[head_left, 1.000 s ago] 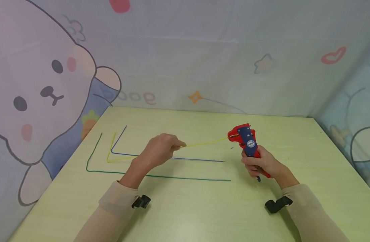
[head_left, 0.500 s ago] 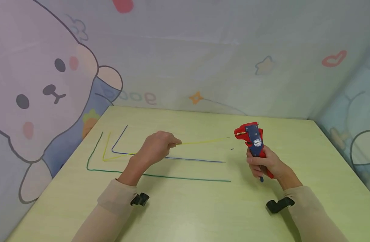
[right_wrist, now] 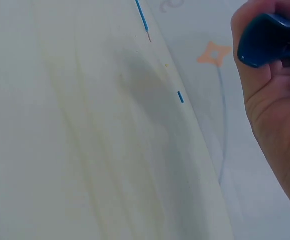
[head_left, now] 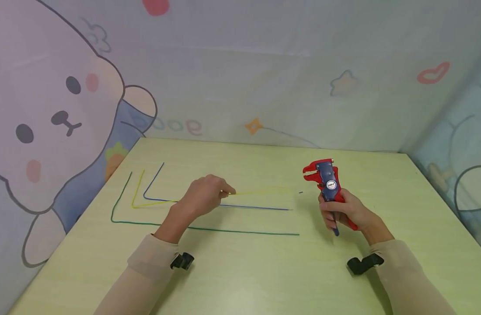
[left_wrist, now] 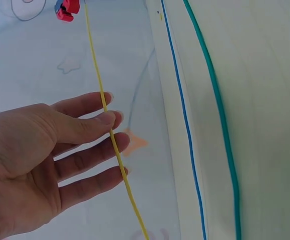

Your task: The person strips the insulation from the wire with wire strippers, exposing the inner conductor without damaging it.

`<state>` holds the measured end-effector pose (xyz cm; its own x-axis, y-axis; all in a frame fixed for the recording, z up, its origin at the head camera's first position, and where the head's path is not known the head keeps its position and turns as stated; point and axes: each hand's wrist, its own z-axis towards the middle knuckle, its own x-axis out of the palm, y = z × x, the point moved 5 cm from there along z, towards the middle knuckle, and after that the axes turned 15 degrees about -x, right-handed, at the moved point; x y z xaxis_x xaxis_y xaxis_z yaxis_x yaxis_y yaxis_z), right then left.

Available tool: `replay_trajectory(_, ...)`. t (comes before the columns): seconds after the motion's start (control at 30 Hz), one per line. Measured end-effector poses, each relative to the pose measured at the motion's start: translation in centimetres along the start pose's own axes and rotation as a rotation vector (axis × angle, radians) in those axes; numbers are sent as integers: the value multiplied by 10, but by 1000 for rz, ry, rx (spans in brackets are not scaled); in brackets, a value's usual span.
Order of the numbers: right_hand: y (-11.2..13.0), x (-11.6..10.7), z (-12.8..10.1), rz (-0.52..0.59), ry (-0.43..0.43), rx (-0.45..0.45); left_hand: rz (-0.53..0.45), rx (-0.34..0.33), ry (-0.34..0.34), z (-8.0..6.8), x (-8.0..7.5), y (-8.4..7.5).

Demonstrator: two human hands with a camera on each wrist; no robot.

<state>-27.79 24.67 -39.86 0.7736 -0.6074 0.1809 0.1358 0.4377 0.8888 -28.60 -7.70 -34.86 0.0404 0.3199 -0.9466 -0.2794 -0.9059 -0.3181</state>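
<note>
Right hand (head_left: 344, 210) grips the handles of the red and blue wire stripper (head_left: 326, 180), fingers curled round them, tool upright above the table, its head pointing left and apart from the wire end. Left hand (head_left: 204, 195) pinches the yellow wire (head_left: 260, 191) between thumb and fingertips (left_wrist: 115, 118); other fingers fairly straight. Yellow wire runs right from the pinch, low over the tabletop, free end near the stripper. Blue wire (head_left: 256, 207) and green wire (head_left: 244, 232) lie flat on the pale yellow-green table (head_left: 240, 275), each bent up at its left end. A tiny blue insulation scrap (right_wrist: 180, 97) lies just beyond the wire ends. Cartoon-print cloth walls (head_left: 264, 78) surround the table: bear at left, stars behind.
</note>
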Motion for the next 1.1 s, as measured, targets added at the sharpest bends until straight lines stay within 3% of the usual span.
replay_trajectory(0.33, -2, 3, 3, 26, 52, 8, 34, 43, 76, 2, 16, 5)
replay_trajectory(0.53, -5, 9, 3, 46, 78, 56, 32, 27, 160, 4, 26, 6)
replay_trajectory(0.63, -5, 12, 5, 76, 96, 39, 52, 19, 187, 4, 32, 7)
replay_trajectory(0.8, -4, 13, 7, 122, 117, 4, 90, 35, 175, 6, 38, 8)
replay_trajectory(1.1, -6, 14, 7, 124, 111, 12, 53, 68, 153, 7, 41, 9)
